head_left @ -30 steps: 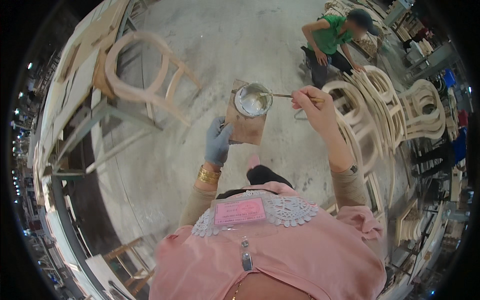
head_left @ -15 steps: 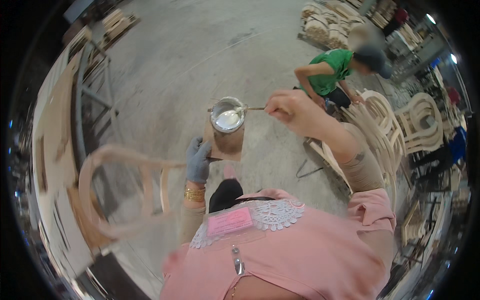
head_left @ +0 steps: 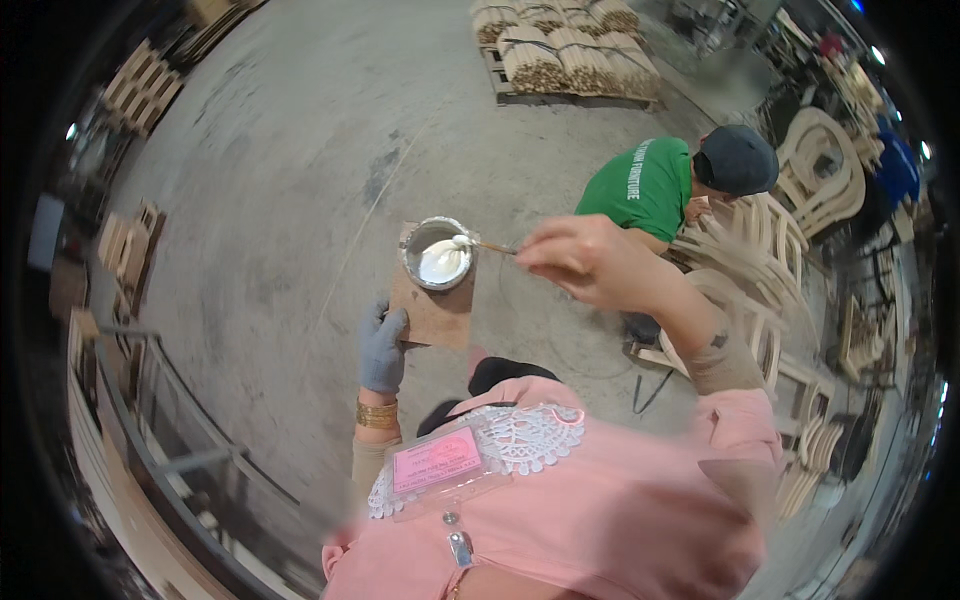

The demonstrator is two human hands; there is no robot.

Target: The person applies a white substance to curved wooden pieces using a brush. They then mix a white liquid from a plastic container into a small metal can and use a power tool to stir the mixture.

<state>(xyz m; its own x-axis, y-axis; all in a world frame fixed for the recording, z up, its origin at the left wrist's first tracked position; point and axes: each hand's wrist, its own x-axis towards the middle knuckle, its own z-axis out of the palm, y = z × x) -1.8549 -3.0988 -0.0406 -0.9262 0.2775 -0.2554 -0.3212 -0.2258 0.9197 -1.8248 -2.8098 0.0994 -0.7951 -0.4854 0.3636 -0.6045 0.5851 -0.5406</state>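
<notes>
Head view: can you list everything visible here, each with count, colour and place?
Board: one, brown, centre, held at its left edge.
Tin: one, silver with white paste inside, on the board.
Stick: one, thin, white-tipped end in the tin.
Stick bundles: several, pale, on a pallet at top.
Chair frames: many, pale wood, right side.
Co-worker: one, green shirt, dark cap, crouching by the frames.
Floor: grey concrete.
Badge: one, pink, on the pink shirt.
Left hand: grey glove, grips the board.
Right hand: bare, holds the stick.
</notes>
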